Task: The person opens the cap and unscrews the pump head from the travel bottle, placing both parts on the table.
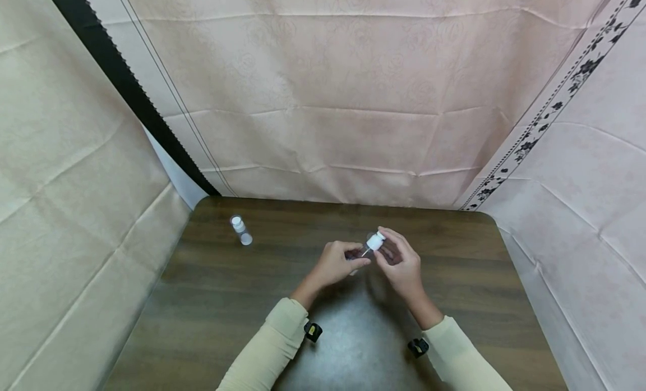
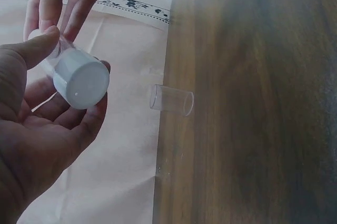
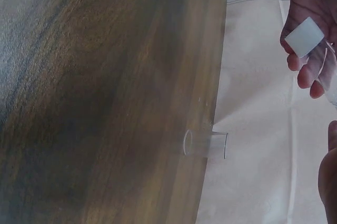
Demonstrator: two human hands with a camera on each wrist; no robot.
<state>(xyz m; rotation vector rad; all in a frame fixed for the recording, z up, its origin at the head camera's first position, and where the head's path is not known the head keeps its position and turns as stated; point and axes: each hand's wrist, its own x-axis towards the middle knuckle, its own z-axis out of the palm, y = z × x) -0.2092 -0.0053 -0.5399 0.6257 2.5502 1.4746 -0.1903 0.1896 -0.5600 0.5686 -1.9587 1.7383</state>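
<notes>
Over the table, both hands are on a small clear bottle with a white top [image 1: 375,241] and a white base [image 2: 84,80]. A thin tube shows inside it in the right wrist view. My left hand [image 1: 333,263] grips the lower part, the white base [image 3: 304,37] lying against its fingers. At the other end, the thumb and fingers of my right hand [image 1: 404,266] pinch the white top. The wrist views show a loose clear cap [image 2: 172,100] lying on its side near the table's far edge.
A second small bottle with a white top [image 1: 241,230] lies at the table's far left. Behind the brown wooden table [image 1: 212,301] hangs a pale cloth [image 1: 328,99], with more cloth on both sides. Each wrist wears a small black camera [image 1: 313,331].
</notes>
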